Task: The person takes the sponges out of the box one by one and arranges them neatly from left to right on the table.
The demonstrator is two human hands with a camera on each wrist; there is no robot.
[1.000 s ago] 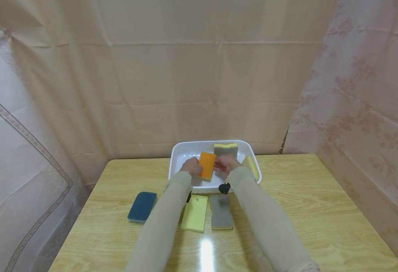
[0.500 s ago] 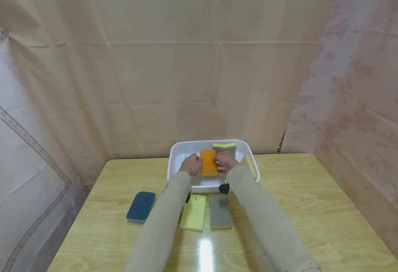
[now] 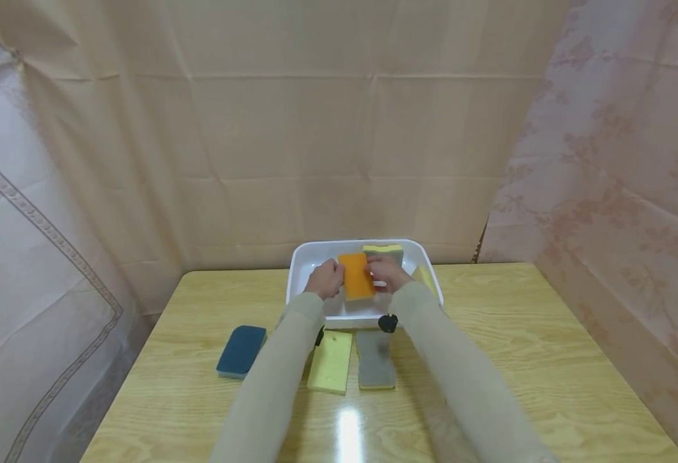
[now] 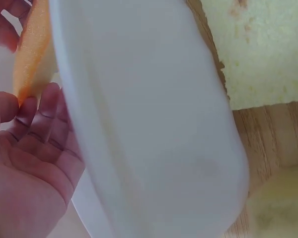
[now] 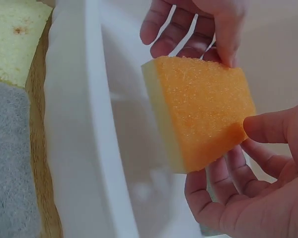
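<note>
An orange sponge (image 3: pixel 356 276) with a pale yellow side is held between both hands over the white tray (image 3: pixel 348 322). The left hand (image 3: pixel 325 280) pinches its left edge, thumb and fingertips meeting there in the left wrist view. On the other edge the right hand (image 5: pixel 260 183) grips with the thumb on the orange face and fingers behind. In the right wrist view the sponge (image 5: pixel 206 111) is tilted, its pale side (image 5: pixel 164 116) facing the tray's near wall. Behind the right hand a grey and yellow sponge (image 3: pixel 383 249) leans in the tray.
A yellow sponge (image 3: pixel 424 279) is at the tray's right end. On the wooden table (image 3: pixel 507 334), in front of the tray, lie a dark blue sponge (image 3: pixel 242 350), a pale yellow sponge (image 3: pixel 330 362) and a grey one (image 3: pixel 375 360). Cloth hangs behind and at both sides.
The orange sponge has turned between the hands, from leaning right, through upright, to leaning left at its top. It is slightly higher in the head view. The other sponges stay in place.
</note>
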